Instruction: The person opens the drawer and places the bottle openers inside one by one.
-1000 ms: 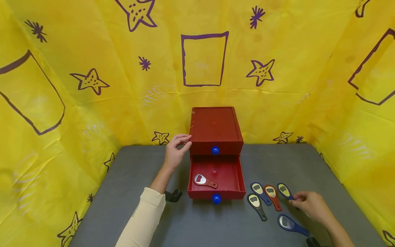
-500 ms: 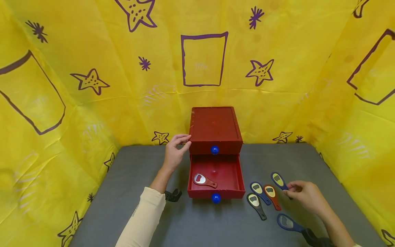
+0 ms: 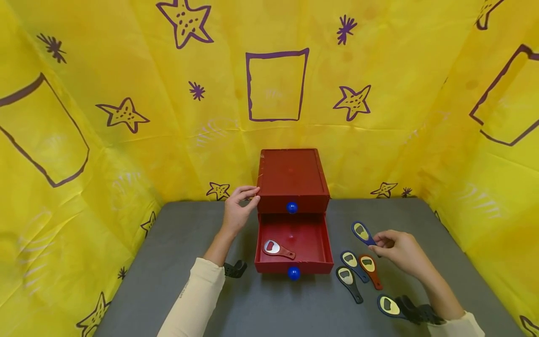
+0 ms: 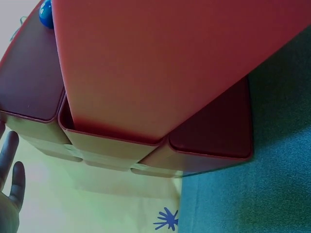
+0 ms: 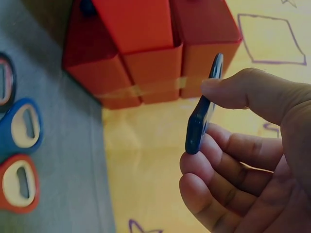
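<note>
My right hand (image 3: 402,252) pinches the handle of a blue bottle opener (image 3: 361,231) and holds it off the table, to the right of the red drawer unit (image 3: 292,173). In the right wrist view this opener (image 5: 196,128) is seen edge-on between thumb and fingers. My left hand (image 3: 236,213) touches the unit's upper left side with fairly straight fingers. One drawer (image 3: 311,241) is pulled out below the upper one, with a red bottle opener (image 3: 278,249) lying in it. The left wrist view has only part of my left hand (image 4: 9,194) at its edge.
On the grey table (image 3: 303,309), right of the drawer, lie a blue opener (image 3: 353,265), a red opener (image 3: 370,271) and a black opener (image 3: 349,283). Another opener (image 3: 389,306) is partly hidden by the right wrist strap. Yellow cloth (image 3: 210,154) with drawings surrounds the table.
My right hand has lifted the blue bottle opener and carried it left and farther back, nearer the drawer unit. My left hand stays at the unit's side.
</note>
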### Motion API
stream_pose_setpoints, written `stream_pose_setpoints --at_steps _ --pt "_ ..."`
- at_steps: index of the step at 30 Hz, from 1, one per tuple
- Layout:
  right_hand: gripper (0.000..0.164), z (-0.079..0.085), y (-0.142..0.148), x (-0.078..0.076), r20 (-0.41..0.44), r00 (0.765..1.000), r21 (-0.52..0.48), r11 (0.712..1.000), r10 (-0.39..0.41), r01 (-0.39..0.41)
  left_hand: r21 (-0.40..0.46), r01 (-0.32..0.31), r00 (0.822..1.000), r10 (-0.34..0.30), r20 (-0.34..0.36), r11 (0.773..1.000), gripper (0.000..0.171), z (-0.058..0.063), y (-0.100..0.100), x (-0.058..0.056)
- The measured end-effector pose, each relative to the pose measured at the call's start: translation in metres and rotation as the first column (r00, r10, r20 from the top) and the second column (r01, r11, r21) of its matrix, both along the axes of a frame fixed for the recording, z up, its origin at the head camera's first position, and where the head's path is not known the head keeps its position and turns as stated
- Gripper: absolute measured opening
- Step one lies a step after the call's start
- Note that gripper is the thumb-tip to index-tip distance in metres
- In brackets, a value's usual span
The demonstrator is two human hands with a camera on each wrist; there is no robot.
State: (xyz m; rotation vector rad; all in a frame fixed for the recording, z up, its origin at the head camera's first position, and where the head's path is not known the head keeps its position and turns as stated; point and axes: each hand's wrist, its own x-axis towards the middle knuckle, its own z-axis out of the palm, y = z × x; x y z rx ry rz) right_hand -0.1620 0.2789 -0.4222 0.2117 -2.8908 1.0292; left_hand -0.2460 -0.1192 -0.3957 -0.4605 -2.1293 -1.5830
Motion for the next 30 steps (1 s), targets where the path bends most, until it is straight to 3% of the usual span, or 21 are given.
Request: stream_pose_setpoints --at_steps 20,30 --pt "0.015 0.020 -0.041 -0.020 -0.070 0.986 -0.011 0.989 0.148 -0.149 0.024 -0.008 0.997 0.009 -0.076 1.000 0.021 -0.001 0.005 -0.001" --pt "0.014 0.024 -0.068 -0.032 -0.122 0.960 -0.002 0.967 0.253 -0.255 0.014 -0.031 0.999 0.032 -0.038 0.999 0.019 0.005 0.009 0.003"
